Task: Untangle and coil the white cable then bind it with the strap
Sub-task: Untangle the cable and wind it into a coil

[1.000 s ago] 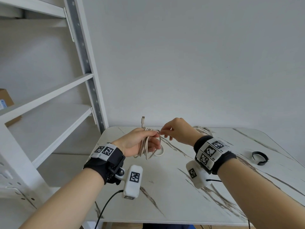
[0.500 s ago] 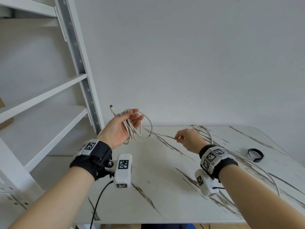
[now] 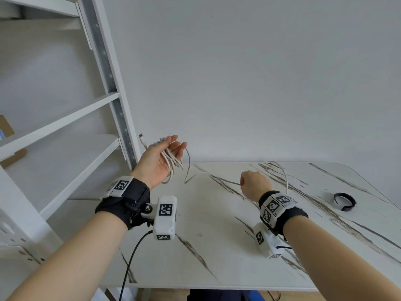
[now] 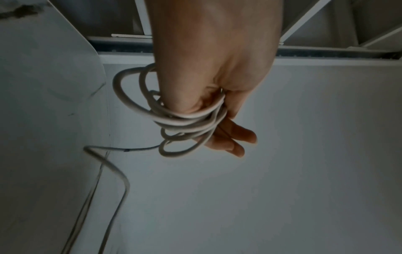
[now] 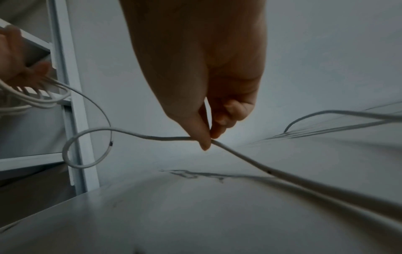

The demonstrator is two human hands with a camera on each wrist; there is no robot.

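We see the thin white cable [image 3: 173, 161] hanging in several loops from our raised left hand [image 3: 161, 158], which grips them. Its plug points up-left, and its free run stretches right to our pinching right hand [image 3: 252, 184] above the counter [image 3: 217, 246].

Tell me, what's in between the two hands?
A slack stretch of the white cable, curling into one small loop, runs from the coils in the left hand to the pinching right hand. The right wrist view shows it best.
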